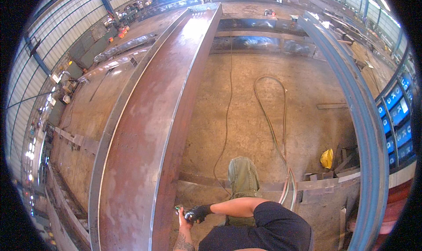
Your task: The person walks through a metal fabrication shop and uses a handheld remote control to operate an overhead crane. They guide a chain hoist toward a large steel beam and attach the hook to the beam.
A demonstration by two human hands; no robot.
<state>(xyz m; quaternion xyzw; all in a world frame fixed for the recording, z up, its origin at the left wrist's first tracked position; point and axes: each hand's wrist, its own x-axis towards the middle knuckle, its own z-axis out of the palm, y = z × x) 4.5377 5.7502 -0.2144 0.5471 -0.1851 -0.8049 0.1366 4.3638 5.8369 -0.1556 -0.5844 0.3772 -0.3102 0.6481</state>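
Note:
Low in the view, my two hands meet just right of a long reddish-brown steel beam (pixel 140 114) with raised side flanges. My left hand (pixel 184 220) is bare and its fingers are bent in. A small dark and green thing (pixel 177 208) shows at its fingertips, too small to name. My right hand (pixel 200 213) wears a black glove and reaches across from the right against the left one. Its fingers look curled, but what they hold is hidden. Olive trousers cover my bent knee (pixel 244 176) beyond the hands.
A looped hose (pixel 271 77) and a thin cable (pixel 229 97) lie on the brown floor. To the right stand a blue-grey beam (pixel 362 97) and a yellow hard hat (pixel 326 158) beside metal scraps. Dark crossbeams (pixel 259 42) span the far side; blue drums (pixel 398 112) sit farther right.

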